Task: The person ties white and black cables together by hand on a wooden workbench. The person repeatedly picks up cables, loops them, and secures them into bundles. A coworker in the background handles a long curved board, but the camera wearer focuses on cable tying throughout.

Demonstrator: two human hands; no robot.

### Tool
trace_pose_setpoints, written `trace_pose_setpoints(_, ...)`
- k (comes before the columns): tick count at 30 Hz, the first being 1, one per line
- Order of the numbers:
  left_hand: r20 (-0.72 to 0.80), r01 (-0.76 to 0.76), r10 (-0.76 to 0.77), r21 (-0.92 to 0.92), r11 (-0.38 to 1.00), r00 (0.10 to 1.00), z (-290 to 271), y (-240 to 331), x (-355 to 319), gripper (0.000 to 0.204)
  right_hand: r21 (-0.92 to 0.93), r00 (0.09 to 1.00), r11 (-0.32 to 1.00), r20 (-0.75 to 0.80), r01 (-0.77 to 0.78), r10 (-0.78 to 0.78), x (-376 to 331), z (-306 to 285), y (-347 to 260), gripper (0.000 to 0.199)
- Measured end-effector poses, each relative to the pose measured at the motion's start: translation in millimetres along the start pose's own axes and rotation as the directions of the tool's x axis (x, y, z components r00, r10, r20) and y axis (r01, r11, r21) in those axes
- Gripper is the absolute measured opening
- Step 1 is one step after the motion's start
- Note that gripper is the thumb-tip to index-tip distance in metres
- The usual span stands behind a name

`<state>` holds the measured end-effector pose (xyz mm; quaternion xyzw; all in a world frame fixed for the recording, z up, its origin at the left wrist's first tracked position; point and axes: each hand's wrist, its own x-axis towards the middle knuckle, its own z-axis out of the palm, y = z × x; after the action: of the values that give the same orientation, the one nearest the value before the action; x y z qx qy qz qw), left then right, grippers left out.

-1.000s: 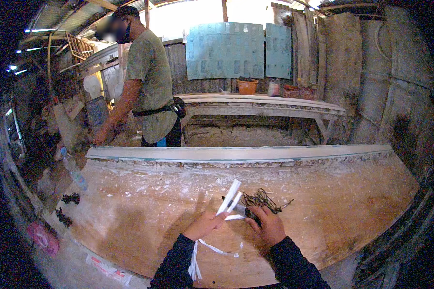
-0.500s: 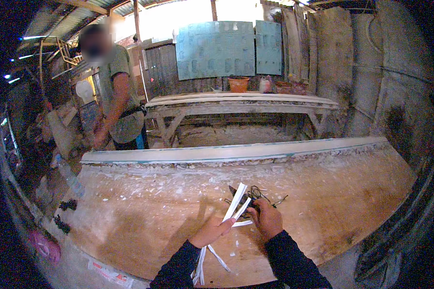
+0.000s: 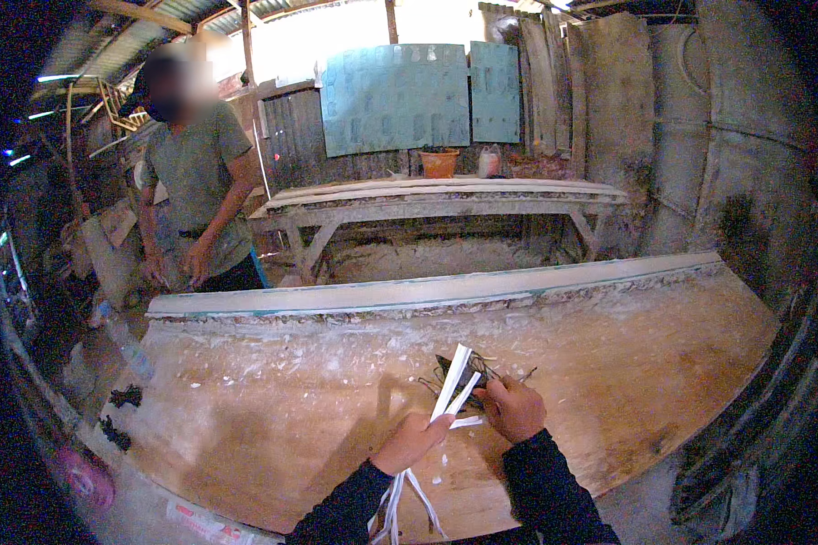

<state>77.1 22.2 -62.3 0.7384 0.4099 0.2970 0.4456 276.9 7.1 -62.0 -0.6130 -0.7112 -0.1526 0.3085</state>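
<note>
My left hand (image 3: 413, 442) is closed round several flat white strips (image 3: 453, 386). Their upper ends fan out beyond my fingers, and thin tails hang below the hand over the table's near edge. To its right, my right hand (image 3: 516, 409) is closed, thumb and fingers pinched together beside the strips. What it grips is too dark and small to make out. Just beyond both hands lies a tangle of thin black cords (image 3: 491, 371) with a dark pointed piece (image 3: 443, 363) at its left, partly hidden by the strips.
The wooden tabletop (image 3: 273, 427) carries white flakes. A long white board (image 3: 427, 289) lies along its far edge. Small black bundles (image 3: 115, 432) sit at the left edge, near a plastic bottle (image 3: 127, 343). Another person (image 3: 200, 173) stands far left. Behind is a bench (image 3: 427, 193) with an orange pot (image 3: 440, 163).
My hands have shifted slightly right in view, still closed, with the strips in the left. The other person has turned and brought both hands together in front of the body.
</note>
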Motion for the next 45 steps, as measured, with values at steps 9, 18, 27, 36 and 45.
trace_pose_setpoints(9,-0.256,0.189,-0.279,-0.326,0.926,0.925,-100.3,12.9,-86.7,0.041,0.188,0.763,0.769,-0.121,-0.611,0.635,-49.8,-112.7,144.2,0.016)
trace_pose_setpoints(18,-0.157,-0.192,0.111,-0.840,0.508,0.981,-159.1,37.1,-34.8,0.022,-0.306,0.925,0.903,0.136,-0.301,0.355,-90.3,-79.6,175.8,0.021)
trace_pose_setpoints(27,-0.101,-0.027,-0.209,-0.944,0.330,0.973,-140.5,-13.7,-17.6,0.030,-0.291,0.919,0.878,-0.011,-0.380,0.394,-76.8,-72.4,165.7,0.025)
trace_pose_setpoints(36,-0.184,0.042,-0.143,-0.463,0.885,0.972,-95.9,-54.9,-10.2,0.013,0.582,0.897,0.803,0.413,-0.126,-0.158,-0.4,-9.1,-58.4,0.027)
trace_pose_setpoints(45,-0.139,0.167,-0.280,-0.533,0.830,0.950,-145.6,-121.0,-16.3,0.012,0.535,0.847,0.839,0.487,-0.096,-0.214,0.4,42.1,-138.8,0.034)
